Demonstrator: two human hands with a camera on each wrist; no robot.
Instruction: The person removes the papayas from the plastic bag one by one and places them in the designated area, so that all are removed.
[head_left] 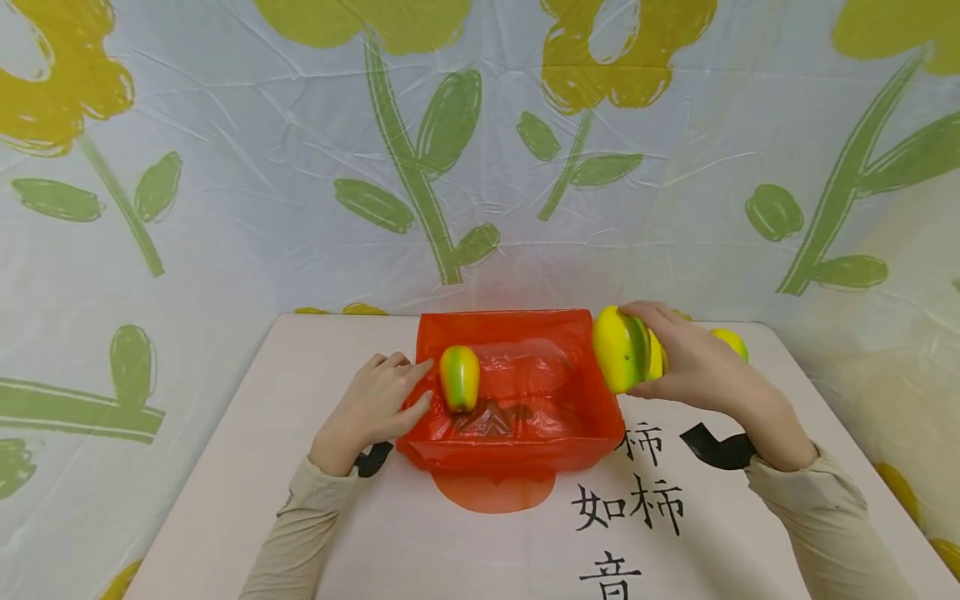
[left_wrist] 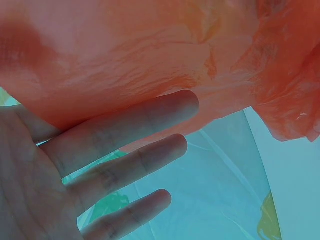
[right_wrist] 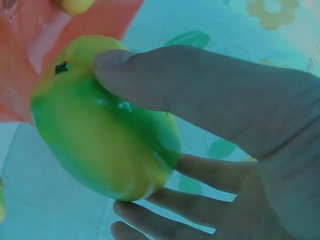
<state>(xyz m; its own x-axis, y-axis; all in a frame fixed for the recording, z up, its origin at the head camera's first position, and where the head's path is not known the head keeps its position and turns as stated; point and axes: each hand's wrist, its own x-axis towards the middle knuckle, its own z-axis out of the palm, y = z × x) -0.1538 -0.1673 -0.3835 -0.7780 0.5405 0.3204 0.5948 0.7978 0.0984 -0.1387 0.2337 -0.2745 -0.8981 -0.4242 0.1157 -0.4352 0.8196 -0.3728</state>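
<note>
A red plastic bag [head_left: 510, 454] stands wide-mouthed on the table. Inside it, toward the left, lies a yellow-green papaya [head_left: 459, 379]. My right hand [head_left: 697, 358] grips a second papaya [head_left: 618, 350] just off the bag's right rim, the thumb on one side and the fingers on the other. The right wrist view shows this papaya [right_wrist: 100, 130] with its dark stem scar. My left hand [head_left: 378, 400] is at the bag's left side; in the left wrist view its fingers [left_wrist: 130, 125] are straight along the red plastic [left_wrist: 125, 60]. Its thumb is hidden there.
Partly behind my right hand, another yellow fruit [head_left: 731, 343] lies on the table [head_left: 255, 450]. A bag handle [head_left: 498, 492] lies flat in front of the bag. Black written characters [head_left: 630, 504] mark the table at the right. A flower-patterned cloth [head_left: 300, 167] hangs behind.
</note>
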